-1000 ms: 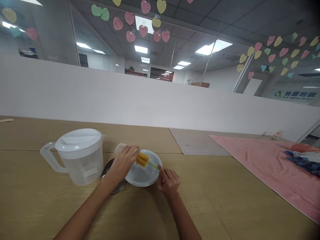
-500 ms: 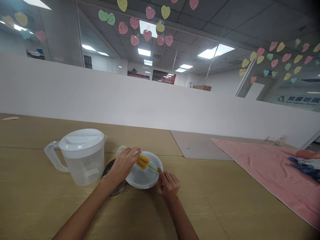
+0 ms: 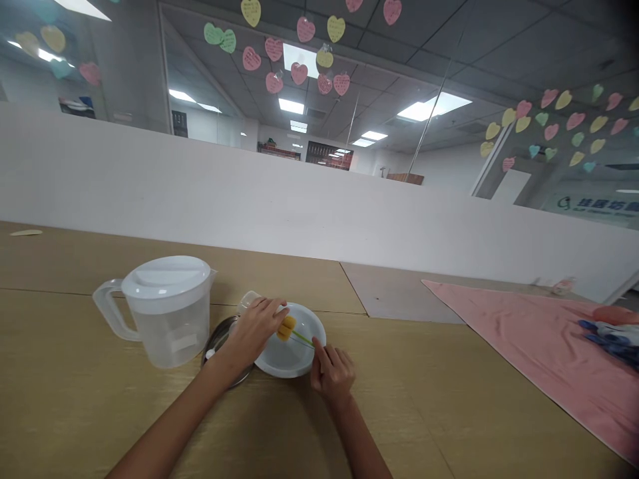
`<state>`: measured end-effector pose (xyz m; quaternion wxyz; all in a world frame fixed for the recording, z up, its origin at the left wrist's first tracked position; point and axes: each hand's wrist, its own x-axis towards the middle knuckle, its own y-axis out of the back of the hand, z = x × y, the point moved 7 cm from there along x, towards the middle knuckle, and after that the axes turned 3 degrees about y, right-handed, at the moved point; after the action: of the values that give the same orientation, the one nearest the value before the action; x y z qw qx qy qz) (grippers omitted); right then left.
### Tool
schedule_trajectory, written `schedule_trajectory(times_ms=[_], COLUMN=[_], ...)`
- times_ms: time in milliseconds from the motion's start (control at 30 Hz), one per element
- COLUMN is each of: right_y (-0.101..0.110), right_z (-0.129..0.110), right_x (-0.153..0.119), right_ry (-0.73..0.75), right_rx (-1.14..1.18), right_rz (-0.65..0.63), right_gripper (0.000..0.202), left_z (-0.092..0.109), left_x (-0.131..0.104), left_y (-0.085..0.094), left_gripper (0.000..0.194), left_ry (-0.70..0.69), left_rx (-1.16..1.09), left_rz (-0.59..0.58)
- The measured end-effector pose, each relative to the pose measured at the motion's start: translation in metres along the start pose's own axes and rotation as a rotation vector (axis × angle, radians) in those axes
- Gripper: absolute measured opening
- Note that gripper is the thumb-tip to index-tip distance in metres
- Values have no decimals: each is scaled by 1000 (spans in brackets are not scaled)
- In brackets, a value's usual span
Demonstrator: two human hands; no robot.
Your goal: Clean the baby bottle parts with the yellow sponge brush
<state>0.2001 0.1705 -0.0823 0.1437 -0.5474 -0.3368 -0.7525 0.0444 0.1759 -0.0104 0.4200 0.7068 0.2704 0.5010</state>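
My left hand (image 3: 254, 327) holds a small clear bottle (image 3: 248, 301) over the white bowl (image 3: 299, 356). My right hand (image 3: 332, 374) pinches a green stick with a yellow sponge (image 3: 286, 326) poking into the bottle.

The left hand (image 3: 252, 329) hides most of the small clear bottle (image 3: 248, 300). The pink cloth (image 3: 539, 346) is cut off at the right edge.
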Motion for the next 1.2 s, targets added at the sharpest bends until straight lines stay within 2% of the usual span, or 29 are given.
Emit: schedule_trajectory(times_ms=[433, 600, 767, 933, 1067, 1200], right_y=[0, 1, 2, 2, 2, 2], right_z=[-1, -3, -5, -5, -10, -14], right_x=[1, 3, 6, 6, 6, 7], right_ry=[-9, -15, -18, -30, -16, -11], right_rx=[21, 16, 11, 9, 23, 66], right_rz=[5, 13, 29, 21, 30, 32], right_gripper=[30, 28, 24, 25, 26, 27], left_z=[6, 10, 15, 20, 26, 43], left_x=[-2, -1, 0, 0, -2, 0], left_y=[-1, -1, 4, 9, 1, -10], left_gripper=[44, 44, 42, 33, 32, 27], left_ry=[-27, -24, -48, -75, -101, -142], left_rx=[-3, 45, 90, 122, 107, 47], left_rz=[2, -42, -42, -3, 24, -27])
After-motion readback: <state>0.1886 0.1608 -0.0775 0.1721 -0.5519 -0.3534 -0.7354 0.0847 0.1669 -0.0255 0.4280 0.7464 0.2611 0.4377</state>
